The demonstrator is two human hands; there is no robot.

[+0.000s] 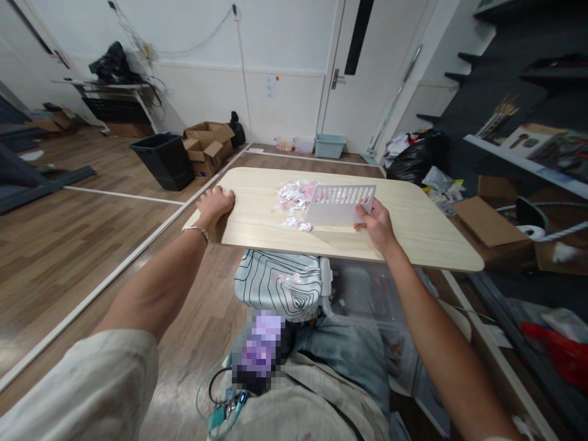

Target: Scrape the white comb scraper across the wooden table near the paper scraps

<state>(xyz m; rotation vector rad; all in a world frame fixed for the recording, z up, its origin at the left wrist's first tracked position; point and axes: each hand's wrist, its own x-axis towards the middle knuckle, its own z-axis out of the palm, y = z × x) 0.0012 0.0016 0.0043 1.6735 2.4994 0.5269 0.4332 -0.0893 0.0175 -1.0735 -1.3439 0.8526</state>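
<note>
My right hand [377, 223] grips the lower right edge of a white plastic slotted panel [328, 211], thumb on its near face. The panel is tilted up over the wooden tabletop [427, 226], its row of slots along the upper edge. Left of it and behind it lies a heap of white and pink paper scraps [294, 195], and a smaller clump [297, 224] sits nearer to me. Through the slots, more scraps show. My left hand [215, 205] rests at the left end of the tabletop, fingers apart and holding nothing.
Below the tabletop are a patterned pale cushion [280, 285] and a clear plastic bin [372, 288]. On my lap lies a blurred phone [261, 343]. A black bin [165, 162] and cardboard boxes [206, 147] stand at left; an open carton [491, 226] is at right.
</note>
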